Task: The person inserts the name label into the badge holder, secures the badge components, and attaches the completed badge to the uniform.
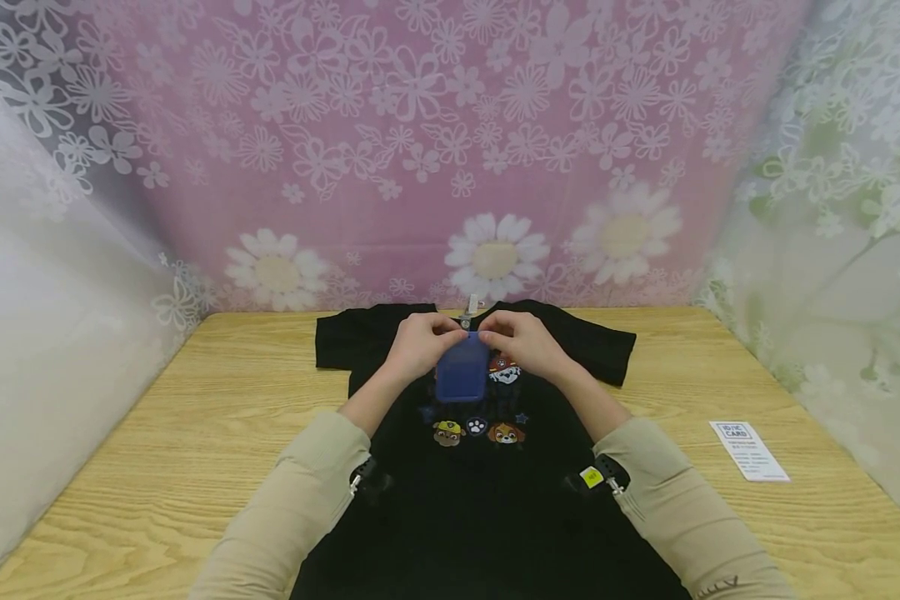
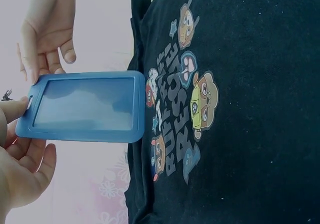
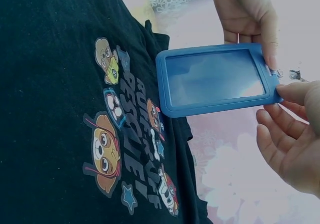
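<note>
A blue badge holder (image 1: 461, 368) with a clear window hangs upright over the chest of a black T-shirt (image 1: 487, 508). My left hand (image 1: 422, 343) pinches its top left corner between thumb and fingers. At the top right corner, my right hand (image 1: 527, 342) pinches it the same way. In the left wrist view, the holder (image 2: 85, 107) has a slot at its top end, between the two thumbs. The window shows no printed card. Just above the slot, a small clip (image 1: 466, 322) with a pale strap is near the shirt's neckline; whether it grips the shirt, I cannot tell.
A white printed card (image 1: 750, 451) marked ID/IC CARD lies on the wooden table (image 1: 195, 467) to the right of the shirt. Cartoon dog prints (image 1: 506, 433) decorate the shirt front. A pink flowered curtain (image 1: 390, 167) stands behind the table, with pale curtains at both sides.
</note>
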A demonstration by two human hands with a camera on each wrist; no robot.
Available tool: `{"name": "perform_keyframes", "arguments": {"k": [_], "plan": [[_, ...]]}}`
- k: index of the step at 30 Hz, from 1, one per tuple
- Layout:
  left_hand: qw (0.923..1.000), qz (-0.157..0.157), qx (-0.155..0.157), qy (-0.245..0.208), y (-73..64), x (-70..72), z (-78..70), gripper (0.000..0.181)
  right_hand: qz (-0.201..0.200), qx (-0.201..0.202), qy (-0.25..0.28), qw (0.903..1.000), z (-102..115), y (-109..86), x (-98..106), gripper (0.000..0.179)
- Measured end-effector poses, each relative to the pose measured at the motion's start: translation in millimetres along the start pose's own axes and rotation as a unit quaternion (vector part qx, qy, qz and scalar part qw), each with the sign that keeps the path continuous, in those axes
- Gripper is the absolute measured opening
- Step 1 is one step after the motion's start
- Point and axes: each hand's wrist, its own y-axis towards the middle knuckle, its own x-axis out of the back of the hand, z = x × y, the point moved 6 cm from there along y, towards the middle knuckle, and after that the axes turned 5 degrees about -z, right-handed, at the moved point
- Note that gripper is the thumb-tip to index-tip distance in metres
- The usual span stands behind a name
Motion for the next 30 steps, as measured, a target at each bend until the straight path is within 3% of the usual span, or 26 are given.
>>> {"name": "perform_keyframes", "arguments": {"k": [6, 15, 30], "plan": [[0.9998, -0.012, -0.015, 0.01, 0.1, 0.4, 0.3, 0.019, -0.004, 0.009, 0.012, 0.9999, 3.2, -1.6, 1.5, 0.019], [0.9995, -0.018, -0.026, 0.003, -2.0, -0.6, -0.2, 0.021, 0.02, -0.009, 0.083, 0.9963, 0.2, -3.3, -3.6, 0.023], [0.9986, -0.012, -0.033, -0.039, -3.0, 0.0, 1.5, 0.024, -0.009, 0.003, 0.057, 0.9983, 3.6, -1.5, -7.7, 0.031]]}}
